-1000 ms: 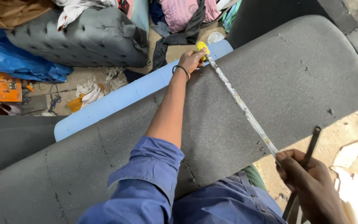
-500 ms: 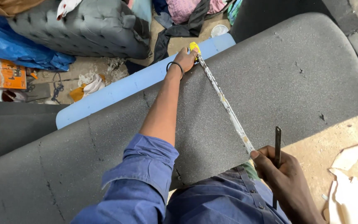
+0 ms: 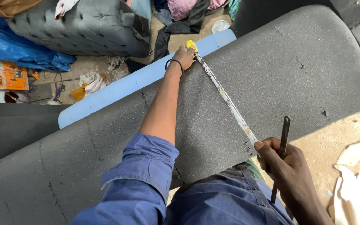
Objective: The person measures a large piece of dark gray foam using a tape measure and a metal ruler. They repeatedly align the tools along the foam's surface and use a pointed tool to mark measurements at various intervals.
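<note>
Tape measure [image 3: 226,98] stretched taut across grey foam sheet [image 3: 271,79], spanning far edge to near edge. Left hand [image 3: 183,56] clenched on yellow case at far edge, anchoring it; right hand [image 3: 282,164] pinching tape end plus thin metal blade [image 3: 282,146].

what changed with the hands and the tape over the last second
The right hand slid in along the dark grey foam sheet's near edge, still pinching the worn metal measuring tape with the thin dark blade. The left hand kept the tape's yellow case at the far edge, by the light blue foam strip.
</note>
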